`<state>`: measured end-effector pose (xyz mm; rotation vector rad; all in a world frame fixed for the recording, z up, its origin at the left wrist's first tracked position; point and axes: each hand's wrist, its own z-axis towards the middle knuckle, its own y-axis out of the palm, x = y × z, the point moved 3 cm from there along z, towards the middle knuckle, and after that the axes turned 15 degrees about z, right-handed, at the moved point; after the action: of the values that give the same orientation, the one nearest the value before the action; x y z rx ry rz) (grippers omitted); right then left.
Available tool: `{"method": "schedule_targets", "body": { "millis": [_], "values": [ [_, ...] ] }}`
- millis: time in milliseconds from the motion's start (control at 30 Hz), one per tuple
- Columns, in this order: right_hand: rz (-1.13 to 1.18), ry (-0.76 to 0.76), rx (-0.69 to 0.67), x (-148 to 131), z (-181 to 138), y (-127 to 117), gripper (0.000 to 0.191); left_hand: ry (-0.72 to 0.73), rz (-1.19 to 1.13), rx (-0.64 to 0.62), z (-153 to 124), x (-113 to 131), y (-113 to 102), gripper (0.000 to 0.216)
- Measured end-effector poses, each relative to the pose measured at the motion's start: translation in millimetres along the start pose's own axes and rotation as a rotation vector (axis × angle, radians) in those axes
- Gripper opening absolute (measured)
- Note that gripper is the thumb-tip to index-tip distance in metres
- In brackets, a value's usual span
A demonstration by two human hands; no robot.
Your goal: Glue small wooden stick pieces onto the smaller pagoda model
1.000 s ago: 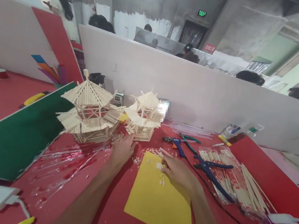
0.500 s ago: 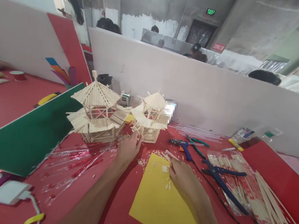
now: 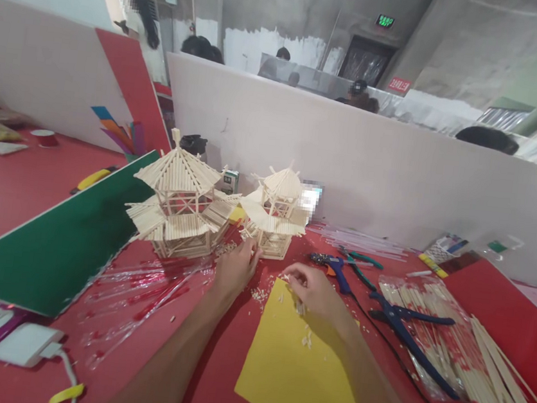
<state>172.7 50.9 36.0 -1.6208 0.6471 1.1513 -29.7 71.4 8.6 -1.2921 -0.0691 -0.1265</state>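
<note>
Two pavilion models built of pale wooden sticks stand side by side, a larger pavilion (image 3: 179,198) on the left and a smaller pavilion (image 3: 277,212) on the right. My left hand (image 3: 237,268) is at the lower left of the smaller one, its fingers curled against the base; their tips are partly hidden. My right hand (image 3: 310,287) hovers by the top edge of a yellow sheet (image 3: 297,379), index finger stretched left and thumb apart, with nothing visible between them. Small cut stick pieces (image 3: 305,340) lie on the sheet, and wood scraps (image 3: 262,289) are scattered between my hands.
Right of the sheet lie a blue glue gun (image 3: 338,271), green-handled pliers (image 3: 361,264), a large blue cutter (image 3: 413,334) and bagged sticks (image 3: 447,332). Clear glue sticks (image 3: 365,243) rest behind. A green board (image 3: 61,236) leans at left. A white partition (image 3: 374,168) closes the back.
My right hand has moved left and forward, from over the cut pieces toward the smaller pavilion, and its fingers have spread. My left hand stays at the pavilion's base. The view has shifted slightly.
</note>
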Motion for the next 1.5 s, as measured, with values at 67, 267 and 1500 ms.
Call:
{"method": "schedule_targets", "body": {
  "millis": [67,267,1500],
  "values": [
    [0.164,0.013,-0.032,4.0,11.5,5.0,0.021,-0.003,0.007,-0.005,0.2,0.1,0.6,0.026],
    [0.452,-0.019,-0.084,6.1,37.2,13.6,0.024,0.003,-0.019,0.012,-2.4,-0.7,-3.7,0.021],
    [-0.343,0.315,-0.054,57.8,13.0,-129.7,0.031,-0.027,-0.054,-0.128,-8.4,4.7,7.3,0.039]
  ]
}}
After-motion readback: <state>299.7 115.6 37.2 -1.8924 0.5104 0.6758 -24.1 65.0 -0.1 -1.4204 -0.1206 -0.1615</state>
